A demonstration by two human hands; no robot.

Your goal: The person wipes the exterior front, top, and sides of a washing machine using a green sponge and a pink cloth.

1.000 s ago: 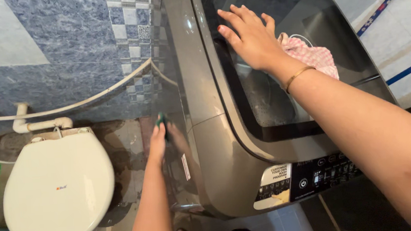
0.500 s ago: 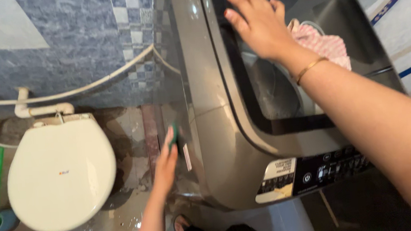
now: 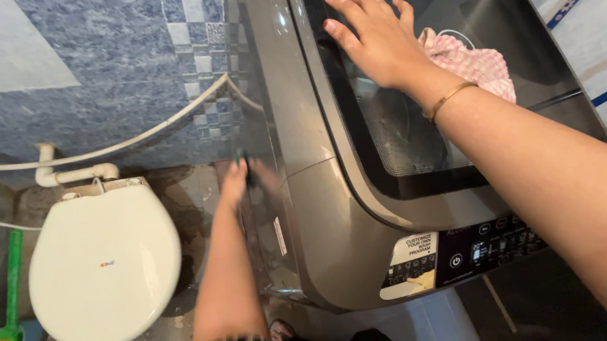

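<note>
Against the left side panel of the grey top-load washing machine (image 3: 316, 148), the left hand (image 3: 236, 179) grips 1 small green scrubber (image 3: 244, 160), pressed to the panel and blurred. Right hand (image 3: 372, 34) lies flat, fingers spread, on the lid glass beside a pink checked cloth (image 3: 478, 66). Wiping looks mid-way; lower panel judged unfinished.

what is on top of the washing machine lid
On the washing machine lid rest the right hand, palm flat, and a pink checked cloth beside the wrist. Through the dark glass the drum shows dimly; its contents cannot be seen.
</note>
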